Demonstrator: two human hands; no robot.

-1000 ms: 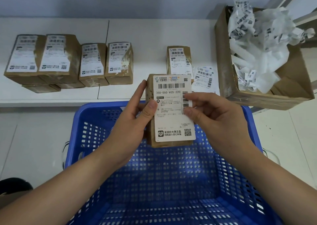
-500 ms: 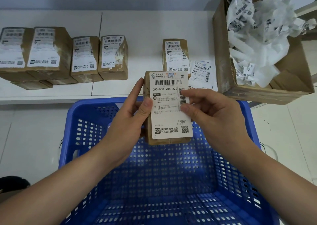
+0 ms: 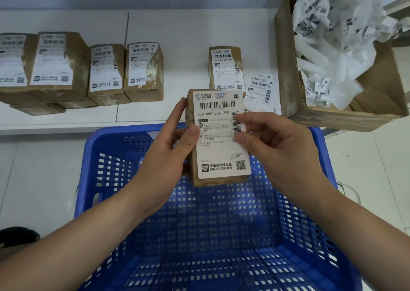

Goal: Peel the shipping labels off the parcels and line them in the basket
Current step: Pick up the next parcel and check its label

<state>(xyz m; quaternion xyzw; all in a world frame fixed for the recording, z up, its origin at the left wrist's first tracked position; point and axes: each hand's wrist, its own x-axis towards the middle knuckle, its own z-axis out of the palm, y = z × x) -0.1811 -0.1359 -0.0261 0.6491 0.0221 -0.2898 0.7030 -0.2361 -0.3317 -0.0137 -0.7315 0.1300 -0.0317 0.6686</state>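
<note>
L hand [image 3: 175, 148] grips the small brown cardboard parcel [image 3: 218, 181] from its left side, thumb pressed on the front, fingers wrapped behind. R hand [image 3: 277, 151] pinches the right edge of the white printed shipping label [image 3: 218, 135] stuck on the parcel's face, thumb and forefinger curled onto it; that edge looks slightly lifted, rest of label flat on the box. Parcel is held upright above the far end of the blue perforated plastic basket [image 3: 299, 219]. Beyond the basket, on the white shelf [image 3: 188, 29]: one more labelled parcel [image 3: 225, 69] w/ a loose label sheet [image 3: 260, 91] just beside it; a row of labelled brown parcels [image 3: 88, 69] to the far left. Far right of the basket, an open cardboard box [image 3: 288, 69] full of crumpled white label scraps [image 3: 337, 35].
</note>
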